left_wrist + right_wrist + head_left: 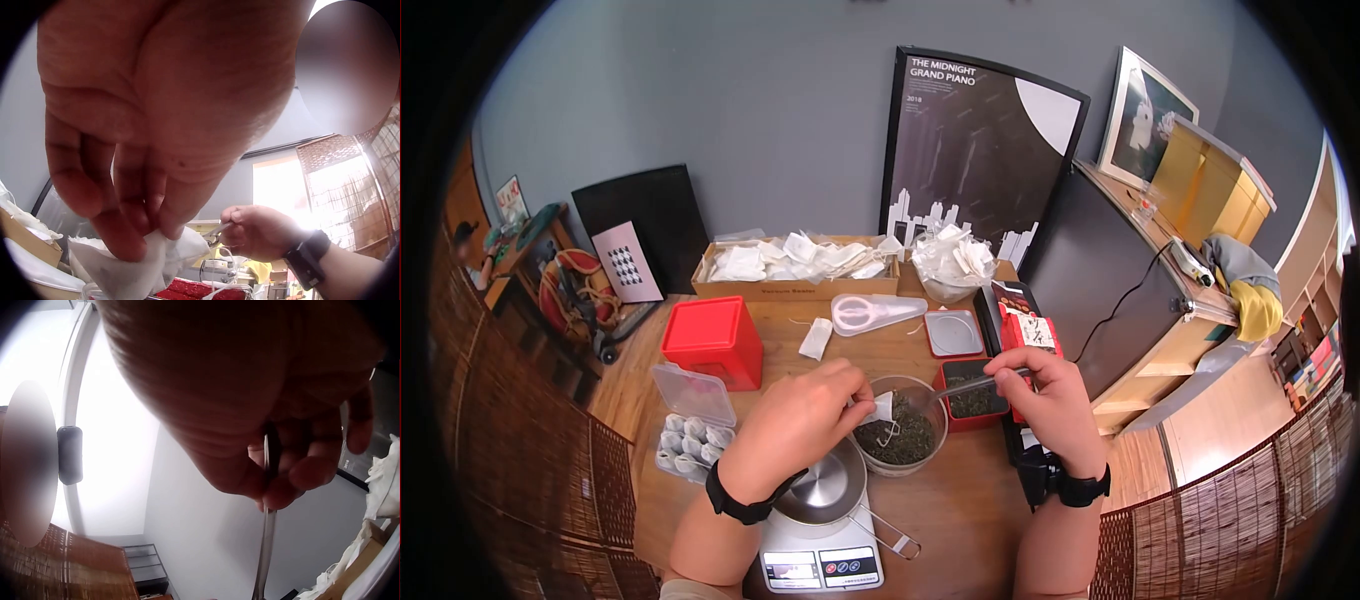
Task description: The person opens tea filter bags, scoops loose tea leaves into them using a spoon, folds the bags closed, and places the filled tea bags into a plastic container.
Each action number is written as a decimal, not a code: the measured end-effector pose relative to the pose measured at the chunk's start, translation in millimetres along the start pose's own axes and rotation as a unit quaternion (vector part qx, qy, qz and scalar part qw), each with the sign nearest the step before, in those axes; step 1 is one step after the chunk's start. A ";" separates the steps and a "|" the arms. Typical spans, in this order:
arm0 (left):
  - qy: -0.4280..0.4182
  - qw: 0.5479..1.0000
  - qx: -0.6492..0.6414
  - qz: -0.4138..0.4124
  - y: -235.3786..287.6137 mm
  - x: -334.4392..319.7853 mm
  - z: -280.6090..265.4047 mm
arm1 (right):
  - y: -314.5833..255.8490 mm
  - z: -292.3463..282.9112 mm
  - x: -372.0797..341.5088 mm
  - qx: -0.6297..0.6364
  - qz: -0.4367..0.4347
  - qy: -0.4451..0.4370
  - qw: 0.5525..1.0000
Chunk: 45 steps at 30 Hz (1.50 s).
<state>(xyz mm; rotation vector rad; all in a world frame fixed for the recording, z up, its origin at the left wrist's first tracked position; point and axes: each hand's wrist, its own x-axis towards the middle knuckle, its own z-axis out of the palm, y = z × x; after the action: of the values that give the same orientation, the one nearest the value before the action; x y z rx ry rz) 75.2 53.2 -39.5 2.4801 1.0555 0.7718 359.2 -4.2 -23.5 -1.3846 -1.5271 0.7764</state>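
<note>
Over a clear bowl [941, 436] of dried tea leaves [908, 447], my left hand [792, 425] pinches a white tea bag [882, 408] whose string dangles above the leaves. Thumb and fingertips hold the fabric in the left wrist view, where the tea bag [134, 270] spreads wide below them. My right hand [1052, 408] grips the handle of a metal spoon [968, 386], which slants down left toward the bowl. In the right wrist view, the spoon handle [265, 547] passes between thumb and fingers. The spoon's tip is hidden behind the bag in the head view.
A steel pan [815, 495] sits on a white scale [830, 568] beside the bowl. Beyond are an open red tin [972, 424] with tea, its lid [954, 334], a red box [715, 335], filled tea bags [690, 445] and a carton [785, 291] of empty ones.
</note>
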 end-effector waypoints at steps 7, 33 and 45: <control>0.002 1.000 -0.010 0.004 -1.4 0.0 0.5 | -9.5 3.4 -3.2 -0.056 -0.021 0.024 0.998; 0.009 0.999 -0.027 0.017 -5.9 1.2 3.5 | -22.0 29.9 -12.2 0.045 -0.092 0.021 0.995; 0.007 0.999 -0.050 0.011 -3.0 2.1 1.3 | -28.4 20.0 -9.6 -0.122 -0.321 0.018 0.939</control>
<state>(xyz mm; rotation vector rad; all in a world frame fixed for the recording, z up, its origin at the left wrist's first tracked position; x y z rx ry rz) 75.5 56.6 -41.3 2.4083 0.9714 0.8303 329.0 -16.1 -7.8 -0.9526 -1.9393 0.1575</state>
